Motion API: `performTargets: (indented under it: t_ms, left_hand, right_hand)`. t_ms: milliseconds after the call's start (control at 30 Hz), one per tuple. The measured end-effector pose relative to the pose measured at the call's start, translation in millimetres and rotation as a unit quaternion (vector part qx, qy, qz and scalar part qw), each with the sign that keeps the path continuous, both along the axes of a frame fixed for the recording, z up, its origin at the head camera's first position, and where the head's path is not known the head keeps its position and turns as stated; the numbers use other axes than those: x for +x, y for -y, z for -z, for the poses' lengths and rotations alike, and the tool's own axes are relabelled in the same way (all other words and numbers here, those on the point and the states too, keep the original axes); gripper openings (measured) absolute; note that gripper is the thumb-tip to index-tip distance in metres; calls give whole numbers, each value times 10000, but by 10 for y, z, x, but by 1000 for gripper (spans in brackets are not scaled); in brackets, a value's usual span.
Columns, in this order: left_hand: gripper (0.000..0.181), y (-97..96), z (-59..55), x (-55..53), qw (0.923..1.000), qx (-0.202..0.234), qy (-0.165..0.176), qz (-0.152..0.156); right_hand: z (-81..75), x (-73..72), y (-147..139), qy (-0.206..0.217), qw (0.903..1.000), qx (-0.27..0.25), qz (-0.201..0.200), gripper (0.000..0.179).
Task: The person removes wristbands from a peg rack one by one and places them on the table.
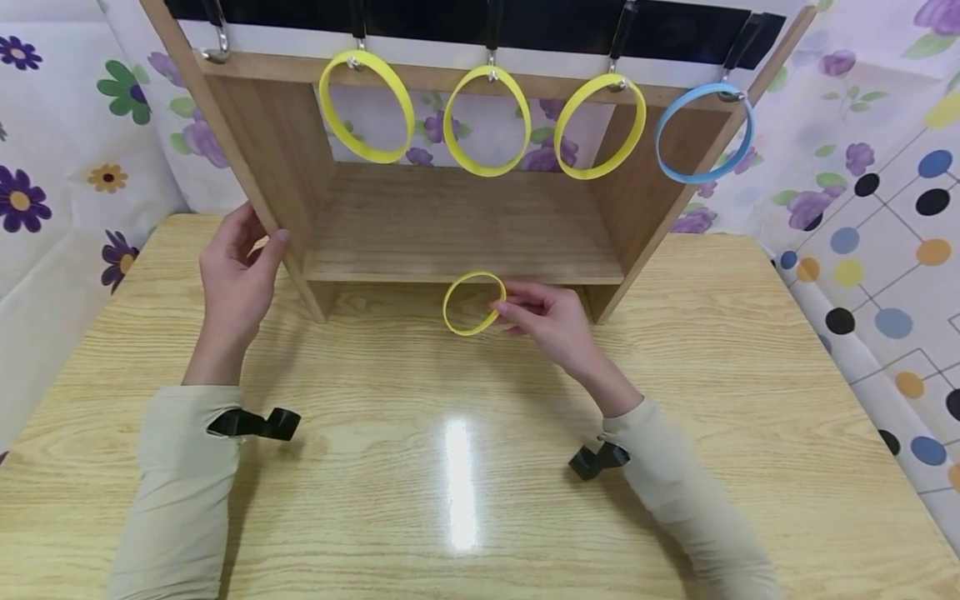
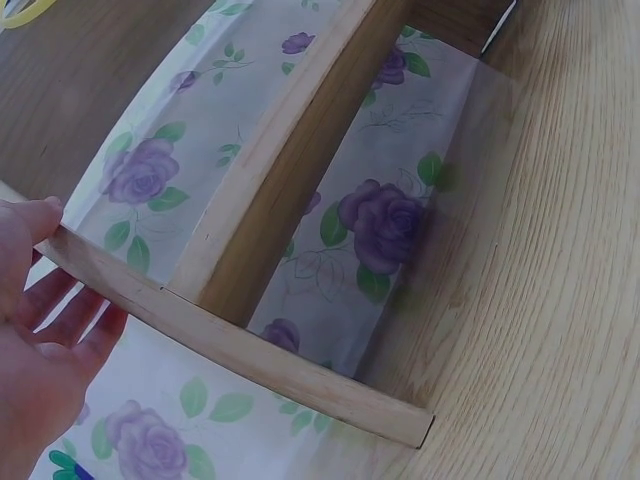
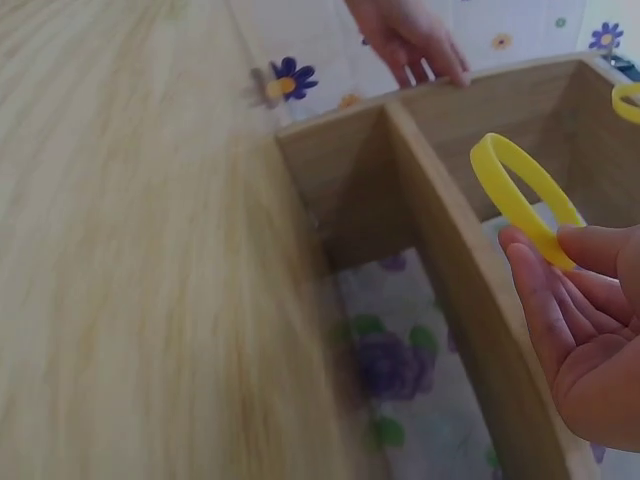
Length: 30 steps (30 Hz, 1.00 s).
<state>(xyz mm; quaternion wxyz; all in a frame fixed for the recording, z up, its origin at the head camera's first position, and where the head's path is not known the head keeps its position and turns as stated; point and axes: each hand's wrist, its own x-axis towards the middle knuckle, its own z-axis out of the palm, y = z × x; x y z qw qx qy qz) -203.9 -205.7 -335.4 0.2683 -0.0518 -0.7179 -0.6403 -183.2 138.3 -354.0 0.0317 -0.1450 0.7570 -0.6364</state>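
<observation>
A yellow wristband [image 1: 447, 311] is pinched between the thumb and fingers of my right hand [image 1: 551, 323], in front of the wooden rack's lower shelf. The right wrist view shows this yellow band [image 3: 510, 185] held at its near end. My left hand [image 1: 238, 271] holds the front edge of the rack's left side panel [image 1: 247, 179], thumb at the front and fingers on the outer side. Across the top of the wooden rack [image 1: 465, 268], three yellow bands [image 1: 405, 104] and one blue band [image 1: 705, 177] hang from metal hooks.
An unused metal hook [image 1: 217, 55] sits at the rack's upper left. The rack stands on a wood-grain table [image 1: 360, 500]. Flowered cloth [image 1: 60, 100] hangs behind and to the left, and dotted cloth [image 1: 885, 275] lines the right side.
</observation>
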Motion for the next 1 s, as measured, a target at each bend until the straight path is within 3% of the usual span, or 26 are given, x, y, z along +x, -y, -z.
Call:
performTargets:
  t_ms: [433, 700, 1000]
  left_hand:
    - [39, -3, -4, 8, 9999, 90, 65, -40]
    - [41, -2, -11, 24, 9996, -175, 128, -153]
    - [40, -26, 7, -3, 10000, 61, -23, -52]
  right_hand:
    - [133, -22, -357, 877, 9951, 225, -401, 34]
    - [235, -53, -494, 1258, 9889, 481, -626, 36]
    - [397, -87, -575, 1714, 9810, 687, -597, 35]
